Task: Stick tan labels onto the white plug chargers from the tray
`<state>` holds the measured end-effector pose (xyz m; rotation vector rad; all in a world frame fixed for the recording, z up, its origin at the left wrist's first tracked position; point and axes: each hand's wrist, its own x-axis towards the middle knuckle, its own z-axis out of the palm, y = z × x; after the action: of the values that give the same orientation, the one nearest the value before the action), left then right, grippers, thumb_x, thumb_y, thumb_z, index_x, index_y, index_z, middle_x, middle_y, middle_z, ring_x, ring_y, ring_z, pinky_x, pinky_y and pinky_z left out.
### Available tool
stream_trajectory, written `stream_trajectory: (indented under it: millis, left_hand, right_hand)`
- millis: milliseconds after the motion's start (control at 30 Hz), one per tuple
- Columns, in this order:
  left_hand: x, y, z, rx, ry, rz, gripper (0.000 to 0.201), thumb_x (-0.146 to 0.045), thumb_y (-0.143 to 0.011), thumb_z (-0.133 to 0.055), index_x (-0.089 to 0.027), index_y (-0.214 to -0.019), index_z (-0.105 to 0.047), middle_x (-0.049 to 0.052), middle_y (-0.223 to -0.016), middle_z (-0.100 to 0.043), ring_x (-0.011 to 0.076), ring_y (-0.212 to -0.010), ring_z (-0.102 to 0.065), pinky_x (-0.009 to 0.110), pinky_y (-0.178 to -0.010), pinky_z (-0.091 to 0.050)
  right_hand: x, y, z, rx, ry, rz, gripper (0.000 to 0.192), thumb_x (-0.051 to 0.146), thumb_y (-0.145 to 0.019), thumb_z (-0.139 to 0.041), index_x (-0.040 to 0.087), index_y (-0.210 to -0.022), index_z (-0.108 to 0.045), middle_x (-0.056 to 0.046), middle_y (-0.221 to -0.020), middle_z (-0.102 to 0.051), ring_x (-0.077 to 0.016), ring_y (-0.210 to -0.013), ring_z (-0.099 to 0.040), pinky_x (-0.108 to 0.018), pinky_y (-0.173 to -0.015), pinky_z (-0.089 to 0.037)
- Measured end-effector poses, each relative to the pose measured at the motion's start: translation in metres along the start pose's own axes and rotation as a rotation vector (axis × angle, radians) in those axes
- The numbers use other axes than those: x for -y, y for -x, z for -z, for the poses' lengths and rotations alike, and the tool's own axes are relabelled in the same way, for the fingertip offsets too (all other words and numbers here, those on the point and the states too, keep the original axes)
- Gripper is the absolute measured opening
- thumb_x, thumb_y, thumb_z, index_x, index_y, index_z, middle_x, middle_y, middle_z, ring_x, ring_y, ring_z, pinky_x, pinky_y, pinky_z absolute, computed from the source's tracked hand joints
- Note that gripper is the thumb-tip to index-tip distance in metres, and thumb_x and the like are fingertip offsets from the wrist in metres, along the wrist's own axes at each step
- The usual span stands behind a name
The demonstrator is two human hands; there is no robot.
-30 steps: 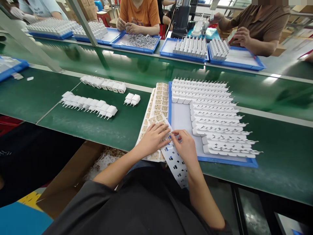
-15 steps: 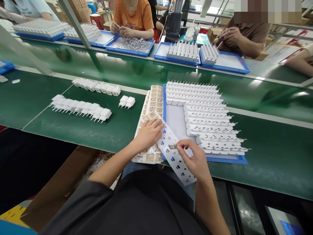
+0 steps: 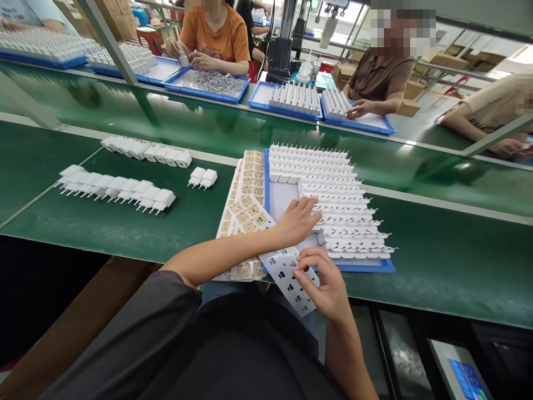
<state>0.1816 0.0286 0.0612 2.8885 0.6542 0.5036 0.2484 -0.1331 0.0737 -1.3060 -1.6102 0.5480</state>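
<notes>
Hands at a tray of white plug adapters and a label sheet.

Left hand [image 3: 297,219] stretched across into the blue tray [image 3: 353,268], fingers loosely spread and resting on the white plug adapters [image 3: 345,211] at the inner edge of the rows; grip on any one piece impossible to tell. Right hand [image 3: 327,283] lower, near the body, fingertips pinched together over the peeled white backing strip [image 3: 287,278], which hangs off the table [image 3: 125,222] edge just below the tray. Sheet of tan labels [image 3: 245,205] lying beside the tray's left rim, under the left forearm. More adapters in rows [image 3: 116,189] farther left on the green surface.
</notes>
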Motion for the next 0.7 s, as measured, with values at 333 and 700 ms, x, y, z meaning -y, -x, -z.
stream_trajectory:
  millis: [333, 700]
  left_hand:
    - [0.026, 0.088, 0.048, -0.201, 1.281, 0.398, 0.045, -0.034, -0.077, -0.082, -0.022, -0.112, -0.056, 0.005, -0.106, -0.062, 0.0189, -0.097, -0.065, 0.031, -0.081, -0.059]
    - [0.023, 0.162, 0.031, -0.349, 1.669, 0.573, 0.056, -0.038, -0.067, -0.089, -0.021, -0.116, -0.068, 0.008, -0.103, -0.071, 0.0219, -0.089, -0.071, 0.032, -0.077, -0.060]
  right_hand:
    - [-0.008, -0.001, -0.020, -0.118, -0.338, -0.048, 0.012, 0.013, -0.093, -0.065, 0.025, -0.096, -0.066, -0.002, -0.084, -0.067, -0.0188, -0.081, -0.064, -0.033, -0.072, -0.053]
    - [0.016, -0.020, -0.056, 0.074, -0.490, -0.017, 0.008, 0.018, -0.092, -0.067, 0.025, -0.093, -0.066, -0.002, -0.085, -0.070, -0.0186, -0.080, -0.066, -0.035, -0.076, -0.055]
